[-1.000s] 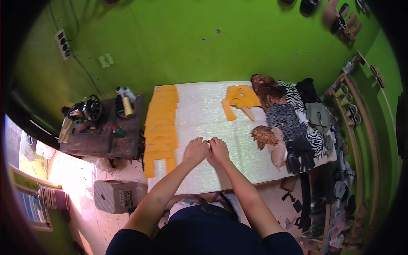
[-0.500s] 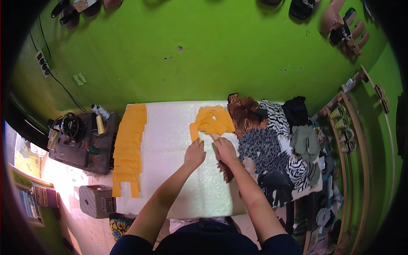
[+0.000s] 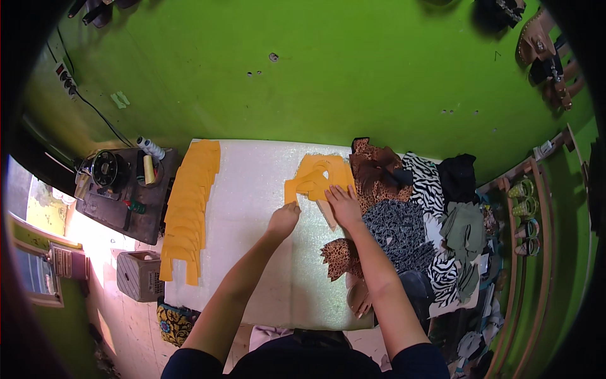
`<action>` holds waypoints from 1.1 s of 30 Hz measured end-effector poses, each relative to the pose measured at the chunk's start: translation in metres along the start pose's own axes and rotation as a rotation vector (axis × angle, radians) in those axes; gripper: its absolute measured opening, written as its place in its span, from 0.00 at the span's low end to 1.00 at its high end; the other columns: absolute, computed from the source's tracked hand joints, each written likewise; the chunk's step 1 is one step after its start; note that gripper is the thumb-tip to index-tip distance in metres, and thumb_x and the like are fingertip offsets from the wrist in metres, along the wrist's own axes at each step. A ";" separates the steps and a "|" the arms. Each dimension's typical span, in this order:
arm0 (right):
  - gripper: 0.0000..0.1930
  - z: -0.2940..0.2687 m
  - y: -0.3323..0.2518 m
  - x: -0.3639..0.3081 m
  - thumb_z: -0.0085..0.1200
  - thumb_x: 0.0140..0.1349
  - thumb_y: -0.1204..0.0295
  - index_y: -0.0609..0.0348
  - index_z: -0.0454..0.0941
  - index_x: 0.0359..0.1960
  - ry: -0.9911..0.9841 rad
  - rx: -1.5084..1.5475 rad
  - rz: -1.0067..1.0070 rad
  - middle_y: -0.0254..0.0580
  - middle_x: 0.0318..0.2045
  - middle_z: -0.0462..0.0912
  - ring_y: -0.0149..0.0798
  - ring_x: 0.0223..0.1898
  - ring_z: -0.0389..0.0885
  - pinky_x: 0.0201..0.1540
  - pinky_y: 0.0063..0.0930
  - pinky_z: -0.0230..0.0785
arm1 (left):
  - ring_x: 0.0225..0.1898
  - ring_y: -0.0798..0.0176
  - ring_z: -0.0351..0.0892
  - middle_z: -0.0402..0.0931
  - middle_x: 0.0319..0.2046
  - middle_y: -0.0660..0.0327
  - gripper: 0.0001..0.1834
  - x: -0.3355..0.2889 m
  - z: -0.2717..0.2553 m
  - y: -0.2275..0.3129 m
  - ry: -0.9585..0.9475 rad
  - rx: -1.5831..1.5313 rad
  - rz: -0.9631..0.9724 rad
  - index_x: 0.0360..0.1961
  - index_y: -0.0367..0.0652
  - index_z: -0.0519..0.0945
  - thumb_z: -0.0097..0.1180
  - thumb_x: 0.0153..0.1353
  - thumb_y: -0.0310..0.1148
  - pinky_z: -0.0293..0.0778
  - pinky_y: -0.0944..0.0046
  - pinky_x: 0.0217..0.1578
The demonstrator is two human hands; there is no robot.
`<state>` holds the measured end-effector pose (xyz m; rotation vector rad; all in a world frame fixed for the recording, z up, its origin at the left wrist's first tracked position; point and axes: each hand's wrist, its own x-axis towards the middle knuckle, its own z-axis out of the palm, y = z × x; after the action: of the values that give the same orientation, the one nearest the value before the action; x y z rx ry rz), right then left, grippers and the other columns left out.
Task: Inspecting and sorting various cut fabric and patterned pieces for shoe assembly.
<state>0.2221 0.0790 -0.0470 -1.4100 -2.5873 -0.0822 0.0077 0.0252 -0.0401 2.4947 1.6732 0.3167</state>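
A pile of yellow cut pieces (image 3: 306,165), fabric or thin leather, lies on the white table, right of its middle. At its lower left, my left hand (image 3: 285,219) has its fingers closed on the end of a yellow strip. My right hand (image 3: 344,205) is laid flat on the pile's right side, fingers spread. A tan strip (image 3: 327,215) sticks out below the pile, beside my right hand. Leopard-print pieces (image 3: 341,258) lie nearer me, partly behind my right forearm. Along the table's left edge runs an overlapping row of yellow cut pieces (image 3: 183,221).
Brown leopard, zebra-print (image 3: 421,177), grey patterned (image 3: 394,234), black and olive pieces (image 3: 464,227) heap along the white table's (image 3: 252,265) right side. A sewing machine (image 3: 107,170) with thread cones stands left. A grey box (image 3: 139,276) sits below it. Shoe racks (image 3: 536,189) line the right wall.
My right hand has gone from the tan strip up onto the yellow pile and spread its fingers. My left hand stays at the pile's lower left. The view has shifted slightly.
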 end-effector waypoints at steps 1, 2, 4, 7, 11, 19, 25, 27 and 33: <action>0.19 -0.009 -0.004 0.003 0.40 0.56 0.71 0.52 0.68 0.51 0.017 0.030 0.001 0.39 0.53 0.69 0.36 0.57 0.64 0.62 0.42 0.43 | 0.42 0.53 0.74 0.72 0.40 0.47 0.11 0.000 -0.004 -0.002 0.060 -0.033 -0.001 0.35 0.31 0.72 0.47 0.54 0.28 0.74 0.62 0.37; 0.19 -0.019 -0.008 0.004 0.40 0.56 0.70 0.54 0.68 0.51 0.035 0.058 0.003 0.39 0.52 0.70 0.35 0.56 0.64 0.62 0.43 0.43 | 0.41 0.54 0.75 0.73 0.38 0.48 0.11 0.000 -0.008 -0.003 0.121 -0.066 0.000 0.35 0.31 0.72 0.47 0.53 0.28 0.74 0.62 0.37; 0.18 -0.042 -0.022 0.004 0.42 0.55 0.70 0.56 0.70 0.49 0.079 0.033 0.008 0.40 0.50 0.72 0.35 0.55 0.66 0.62 0.43 0.43 | 0.40 0.56 0.75 0.73 0.38 0.50 0.10 -0.003 -0.019 -0.006 0.234 -0.007 0.058 0.35 0.31 0.73 0.49 0.52 0.27 0.74 0.62 0.37; 0.18 -0.062 -0.046 -0.002 0.44 0.53 0.71 0.59 0.71 0.47 0.239 0.137 0.040 0.43 0.47 0.73 0.38 0.53 0.68 0.61 0.43 0.45 | 0.40 0.56 0.75 0.74 0.39 0.50 0.12 -0.013 -0.040 -0.008 0.372 0.003 0.107 0.37 0.31 0.73 0.50 0.52 0.26 0.74 0.63 0.38; 0.16 -0.060 -0.088 -0.023 0.45 0.51 0.73 0.64 0.72 0.42 0.436 0.124 0.026 0.49 0.43 0.75 0.42 0.49 0.71 0.57 0.41 0.53 | 0.42 0.56 0.75 0.73 0.40 0.50 0.13 -0.046 -0.058 -0.014 0.399 -0.043 0.179 0.39 0.31 0.73 0.50 0.51 0.26 0.74 0.64 0.38; 0.10 -0.024 -0.165 -0.078 0.47 0.46 0.74 0.63 0.75 0.31 0.348 0.192 0.037 0.49 0.32 0.79 0.43 0.35 0.79 0.43 0.34 0.69 | 0.35 0.59 0.74 0.72 0.32 0.55 0.10 -0.128 -0.025 -0.020 0.037 0.112 0.389 0.33 0.35 0.73 0.46 0.53 0.30 0.72 0.66 0.36; 0.09 -0.040 -0.152 -0.066 0.47 0.47 0.74 0.62 0.75 0.30 0.236 0.354 0.184 0.46 0.26 0.77 0.46 0.30 0.76 0.38 0.37 0.69 | 0.33 0.59 0.72 0.71 0.27 0.58 0.12 -0.119 -0.040 -0.013 0.056 0.020 0.269 0.25 0.41 0.74 0.50 0.53 0.40 0.70 0.62 0.34; 0.10 -0.038 -0.135 -0.055 0.46 0.48 0.73 0.62 0.74 0.32 0.352 0.380 0.247 0.46 0.27 0.76 0.47 0.32 0.75 0.38 0.37 0.69 | 0.33 0.59 0.72 0.72 0.27 0.58 0.14 -0.107 -0.042 -0.006 0.080 -0.001 0.223 0.25 0.41 0.74 0.48 0.55 0.41 0.69 0.62 0.35; 0.17 -0.023 -0.089 -0.026 0.50 0.49 0.71 0.66 0.69 0.41 0.195 0.149 0.464 0.49 0.42 0.70 0.48 0.45 0.69 0.44 0.36 0.66 | 0.32 0.58 0.73 0.73 0.26 0.59 0.13 -0.069 -0.040 0.012 0.124 -0.059 0.107 0.24 0.41 0.74 0.47 0.55 0.40 0.69 0.60 0.34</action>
<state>0.1648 0.0054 -0.0258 -1.7996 -2.0129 0.0379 -0.0167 -0.0439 -0.0065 2.5740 1.5509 0.5344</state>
